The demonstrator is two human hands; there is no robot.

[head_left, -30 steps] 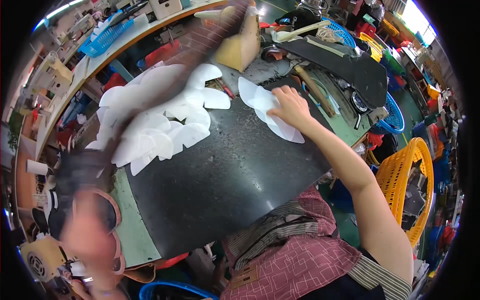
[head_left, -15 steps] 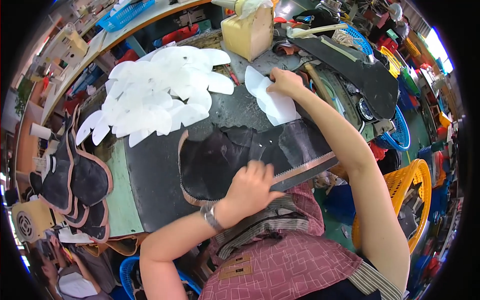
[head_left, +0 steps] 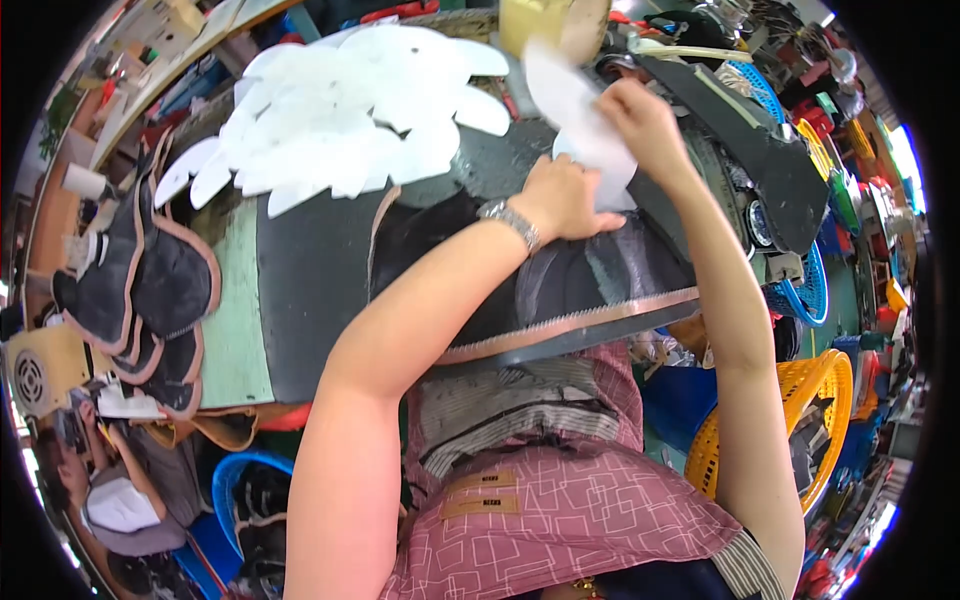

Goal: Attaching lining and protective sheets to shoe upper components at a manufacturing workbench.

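My right hand pinches a thin white curved sheet piece, which is raised and smeared by motion. Beneath it, more white pieces overlap at the far edge of a dark, flat panel with a tan, jagged-edged border. My left hand, a metal watch on its wrist, rests palm down at the panel's far side. Its thumb is stretched out to the right and its fingertips reach the white pieces. Part of the panel is covered by my left forearm.
A broad heap of white sheet pieces lies at the far left of the black work mat. Dark panels with tan borders hang at the left. A yellow basket stands at the right; a person sits at the lower left.
My left hand has moved away from me, from the panel's near part to the white pieces. My right hand has lifted a white piece. The whole view has shifted.
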